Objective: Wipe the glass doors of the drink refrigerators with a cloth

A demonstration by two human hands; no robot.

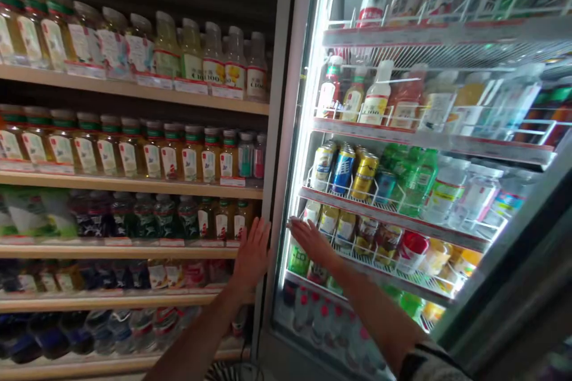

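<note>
My left hand (pixel 251 256) is raised with its fingers apart, in front of the fridge frame's left edge and the right end of the wooden shelves; nothing is in it. My right hand (pixel 311 241) reaches over the left side of the fridge, fingers stretched out and holding nothing, near a wire shelf with cans. Above it stand a blue can (pixel 343 169) and a gold can (pixel 364 176). A green can (pixel 298 258) shows below it. Whether my right fingertips touch anything, I cannot tell.
Wooden shelves (pixel 134 181) full of bottles fill the left. The fridge frame (pixel 279 95) runs upright between them and the lit fridge. Green bottles (pixel 418 178) and clear bottles stand on the fridge racks. A dark door edge (pixel 504 268) slants across the lower right.
</note>
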